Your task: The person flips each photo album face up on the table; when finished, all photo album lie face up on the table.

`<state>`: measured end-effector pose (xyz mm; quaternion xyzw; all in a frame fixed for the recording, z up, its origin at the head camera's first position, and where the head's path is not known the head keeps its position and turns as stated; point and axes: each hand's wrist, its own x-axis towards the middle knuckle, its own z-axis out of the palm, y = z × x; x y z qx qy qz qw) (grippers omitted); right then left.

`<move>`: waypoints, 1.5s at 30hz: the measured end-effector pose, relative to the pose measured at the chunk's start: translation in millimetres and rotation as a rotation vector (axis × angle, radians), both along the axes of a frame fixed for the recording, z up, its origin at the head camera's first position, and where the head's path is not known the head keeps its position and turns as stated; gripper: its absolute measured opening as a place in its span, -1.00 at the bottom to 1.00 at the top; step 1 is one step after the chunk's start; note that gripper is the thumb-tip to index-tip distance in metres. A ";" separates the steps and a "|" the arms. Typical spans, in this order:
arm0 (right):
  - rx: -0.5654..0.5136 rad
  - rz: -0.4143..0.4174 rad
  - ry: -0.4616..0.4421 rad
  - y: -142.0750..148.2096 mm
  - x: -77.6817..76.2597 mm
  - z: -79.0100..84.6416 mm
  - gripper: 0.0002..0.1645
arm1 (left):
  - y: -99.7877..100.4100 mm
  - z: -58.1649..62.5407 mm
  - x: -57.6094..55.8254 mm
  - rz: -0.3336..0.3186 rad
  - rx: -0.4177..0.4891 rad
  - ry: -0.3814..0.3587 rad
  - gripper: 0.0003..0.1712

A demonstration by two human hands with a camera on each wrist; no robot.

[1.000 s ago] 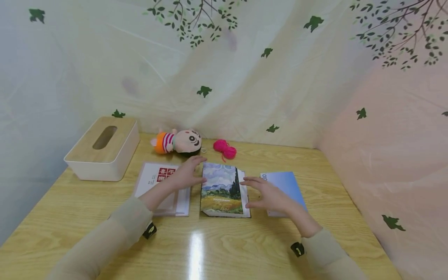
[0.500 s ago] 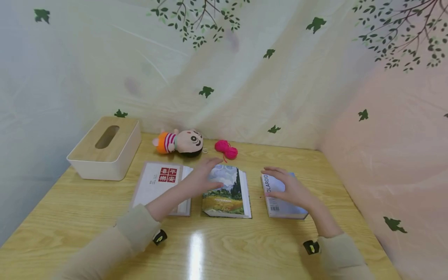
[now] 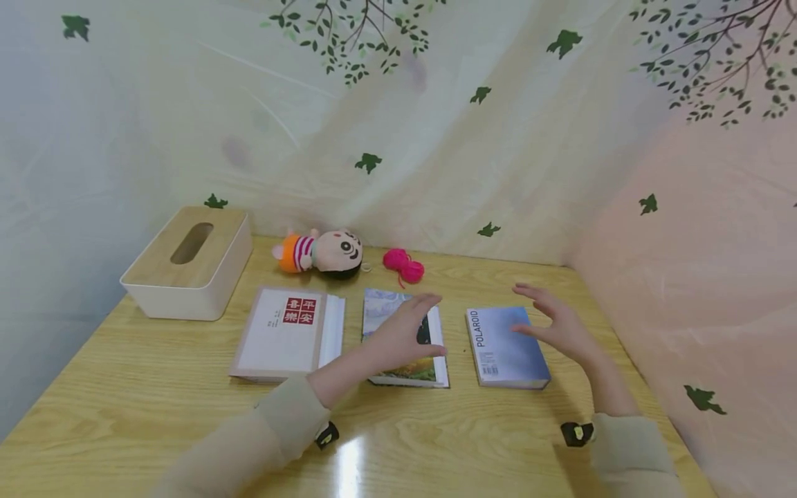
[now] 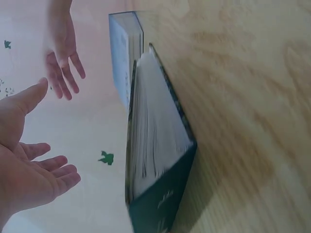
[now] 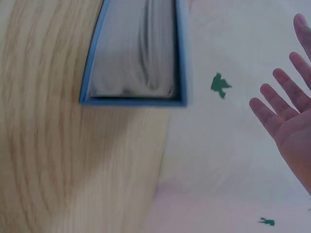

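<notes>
My left hand (image 3: 398,339) hovers with fingers spread above the painted landscape-cover album (image 3: 381,308), hiding much of its cover. In the left wrist view that album's page edges (image 4: 158,116) and dark green spine show, apart from the hand. To the right lies a blue album lettered POLAROID (image 3: 506,353). My right hand (image 3: 563,328) is in the air near its right side, fingers spread, holding nothing; the right wrist view shows this hand (image 5: 291,116) away from the blue-edged album (image 5: 131,53). A white album with red character squares (image 3: 280,346) lies at the left.
A white tissue box with a wooden lid (image 3: 187,256) stands at the back left of the wooden table (image 3: 398,443). A plush doll (image 3: 324,252) and pink yarn (image 3: 403,265) lie along the back, before a leaf-print cloth (image 3: 411,138).
Both hands have moved right: the left from between the white and painted albums to over the painted one, the right from the painted album's edge past the blue album. The white album is more uncovered.
</notes>
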<state>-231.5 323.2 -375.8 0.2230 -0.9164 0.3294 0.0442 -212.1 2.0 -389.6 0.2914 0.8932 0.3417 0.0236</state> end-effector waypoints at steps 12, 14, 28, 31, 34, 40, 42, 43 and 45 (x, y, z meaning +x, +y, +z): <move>-0.044 -0.057 -0.106 34.8 -15.9 -14.7 -0.16 | 42.9 -21.6 -0.9 -0.106 -0.027 -0.003 0.08; -0.040 -0.038 -0.123 38.8 -18.8 -17.7 -0.16 | 49.0 -24.4 -2.0 -0.131 -0.023 -0.024 0.09; -0.075 -0.004 -0.302 59.7 -37.1 -49.2 -0.11 | 76.4 -46.5 -14.6 -0.227 -0.094 -0.107 0.10; -0.048 -0.025 -0.344 56.3 -38.5 -51.7 -0.10 | 76.5 -48.8 -16.6 -0.222 -0.137 -0.103 0.11; -0.005 -0.052 -0.360 53.4 -39.9 -54.5 -0.09 | 76.1 -50.4 -18.2 -0.219 -0.177 -0.108 0.10; 0.042 -0.069 -0.350 51.3 -41.7 -57.8 -0.15 | 77.2 -51.0 -19.2 -0.224 -0.246 -0.092 0.03; 0.066 -0.075 -0.347 50.8 -42.0 -56.7 -0.17 | 77.6 -50.6 -19.3 -0.228 -0.267 -0.084 0.01; 0.079 -0.075 -0.344 50.8 -42.4 -55.8 -0.18 | 77.7 -50.2 -19.3 -0.230 -0.279 -0.083 0.01; 0.098 -0.082 -0.350 50.0 -42.9 -53.5 -0.18 | 77.8 -49.6 -19.5 -0.233 -0.300 -0.076 0.01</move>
